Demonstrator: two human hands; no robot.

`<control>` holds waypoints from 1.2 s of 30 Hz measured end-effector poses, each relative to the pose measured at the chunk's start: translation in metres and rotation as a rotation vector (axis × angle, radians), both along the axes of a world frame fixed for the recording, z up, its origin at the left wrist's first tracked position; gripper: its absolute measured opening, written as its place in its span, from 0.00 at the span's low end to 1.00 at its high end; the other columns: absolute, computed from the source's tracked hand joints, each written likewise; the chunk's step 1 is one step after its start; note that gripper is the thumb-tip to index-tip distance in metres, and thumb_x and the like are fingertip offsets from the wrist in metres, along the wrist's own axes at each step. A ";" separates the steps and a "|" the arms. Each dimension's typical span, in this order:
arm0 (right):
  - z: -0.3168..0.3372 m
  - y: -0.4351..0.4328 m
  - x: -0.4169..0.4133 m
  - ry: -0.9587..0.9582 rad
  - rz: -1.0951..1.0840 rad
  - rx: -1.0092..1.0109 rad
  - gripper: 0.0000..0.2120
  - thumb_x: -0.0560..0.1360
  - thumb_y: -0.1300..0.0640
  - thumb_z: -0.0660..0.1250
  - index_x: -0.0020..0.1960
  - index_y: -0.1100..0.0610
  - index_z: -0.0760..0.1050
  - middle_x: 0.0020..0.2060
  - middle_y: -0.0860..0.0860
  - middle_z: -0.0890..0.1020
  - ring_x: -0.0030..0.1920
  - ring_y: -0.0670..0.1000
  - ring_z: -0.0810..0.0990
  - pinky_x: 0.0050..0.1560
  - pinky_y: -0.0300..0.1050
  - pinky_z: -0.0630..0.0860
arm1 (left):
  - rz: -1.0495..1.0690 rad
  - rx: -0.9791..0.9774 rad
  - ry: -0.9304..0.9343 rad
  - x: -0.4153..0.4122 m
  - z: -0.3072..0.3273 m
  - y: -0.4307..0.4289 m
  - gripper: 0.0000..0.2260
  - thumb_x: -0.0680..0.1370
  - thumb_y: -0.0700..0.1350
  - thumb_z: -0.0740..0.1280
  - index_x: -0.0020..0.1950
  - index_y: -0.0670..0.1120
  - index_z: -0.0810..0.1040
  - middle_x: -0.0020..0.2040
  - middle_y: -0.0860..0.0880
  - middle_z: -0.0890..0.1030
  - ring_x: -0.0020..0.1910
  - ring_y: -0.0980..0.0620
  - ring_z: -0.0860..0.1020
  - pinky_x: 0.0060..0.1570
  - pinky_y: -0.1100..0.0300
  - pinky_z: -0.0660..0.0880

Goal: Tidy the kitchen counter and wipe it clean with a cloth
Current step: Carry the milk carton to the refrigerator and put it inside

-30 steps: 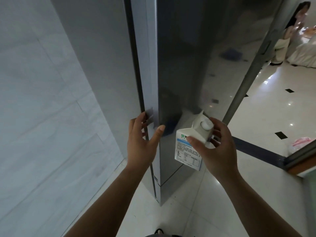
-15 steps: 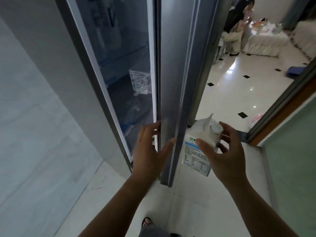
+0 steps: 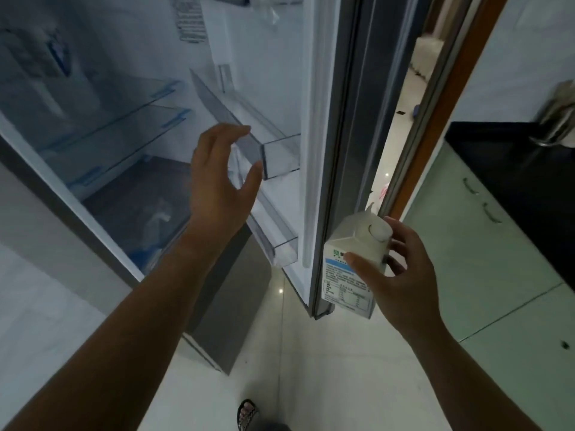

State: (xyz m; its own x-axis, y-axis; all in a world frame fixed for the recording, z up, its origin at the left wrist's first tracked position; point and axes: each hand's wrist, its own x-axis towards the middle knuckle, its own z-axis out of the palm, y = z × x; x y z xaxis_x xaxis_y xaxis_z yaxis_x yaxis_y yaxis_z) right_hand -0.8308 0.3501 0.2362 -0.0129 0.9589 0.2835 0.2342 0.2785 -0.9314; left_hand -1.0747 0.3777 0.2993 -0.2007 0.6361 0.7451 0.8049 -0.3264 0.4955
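Milk carton held at the open fridge door.
Right hand (image 3: pixel 401 275) grips the milk carton (image 3: pixel 351 262); left hand (image 3: pixel 217 185) hangs spread, holding nothing, before the clear door shelf (image 3: pixel 277 157).

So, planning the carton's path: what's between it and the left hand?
Head view: the open fridge door's edge and clear door bins separate left hand from carton.

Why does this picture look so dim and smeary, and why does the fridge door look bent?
Head view: the room is dim, brightest on the glossy floor beyond the doorway; the fridge shelves and the metal vessel on the counter are smeared with blur, while the carton in the right hand is fairly sharp; the wide-angle lens bows the edge of the fridge door.
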 end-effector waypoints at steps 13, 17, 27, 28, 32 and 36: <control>0.014 0.078 -0.021 0.036 -0.240 -0.015 0.33 0.56 0.39 0.73 0.58 0.43 0.68 0.53 0.37 0.75 0.54 0.32 0.73 0.47 0.27 0.75 | -0.441 -0.037 0.352 0.012 0.019 0.154 0.11 0.77 0.46 0.65 0.58 0.48 0.80 0.52 0.44 0.79 0.54 0.46 0.77 0.58 0.53 0.69; 0.012 0.104 -0.028 -0.012 -0.352 0.025 0.34 0.59 0.43 0.76 0.62 0.46 0.68 0.55 0.38 0.74 0.54 0.32 0.72 0.47 0.24 0.72 | -0.409 -0.099 0.324 -0.003 0.021 0.198 0.10 0.78 0.50 0.63 0.57 0.54 0.79 0.51 0.50 0.80 0.53 0.49 0.78 0.58 0.39 0.68; 0.012 0.153 -0.030 -0.039 -0.360 0.017 0.38 0.56 0.39 0.73 0.63 0.48 0.67 0.54 0.37 0.73 0.53 0.28 0.70 0.43 0.20 0.69 | -0.415 -0.116 0.423 0.010 0.005 0.240 0.19 0.77 0.51 0.63 0.67 0.56 0.71 0.60 0.50 0.76 0.63 0.50 0.72 0.68 0.43 0.54; 0.011 0.158 -0.029 -0.048 -0.338 0.013 0.37 0.58 0.41 0.74 0.63 0.49 0.67 0.54 0.38 0.74 0.52 0.27 0.70 0.43 0.20 0.69 | -0.429 -0.121 0.420 0.010 0.006 0.240 0.19 0.76 0.51 0.63 0.68 0.56 0.70 0.61 0.50 0.76 0.64 0.50 0.71 0.68 0.43 0.54; 0.010 0.178 -0.028 -0.053 -0.208 0.011 0.34 0.59 0.44 0.74 0.62 0.48 0.67 0.54 0.39 0.74 0.52 0.29 0.72 0.43 0.22 0.71 | -0.383 -0.107 0.338 0.000 0.006 0.235 0.21 0.75 0.50 0.66 0.67 0.50 0.71 0.66 0.47 0.73 0.68 0.49 0.68 0.69 0.43 0.60; 0.012 0.199 -0.033 -0.046 -0.029 -0.001 0.37 0.58 0.42 0.72 0.64 0.50 0.67 0.58 0.46 0.75 0.56 0.42 0.75 0.49 0.33 0.76 | -0.187 -0.151 0.260 -0.027 -0.001 0.213 0.22 0.75 0.48 0.68 0.68 0.48 0.71 0.67 0.46 0.73 0.67 0.48 0.69 0.68 0.52 0.62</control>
State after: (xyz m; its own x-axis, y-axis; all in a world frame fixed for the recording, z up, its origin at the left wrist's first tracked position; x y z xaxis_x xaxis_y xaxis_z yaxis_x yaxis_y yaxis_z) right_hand -0.8634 0.5490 0.2486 0.0016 0.9594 0.2819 0.2846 0.2698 -0.9199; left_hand -1.1022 0.5904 0.2987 0.1138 0.7510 0.6504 0.8440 -0.4185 0.3355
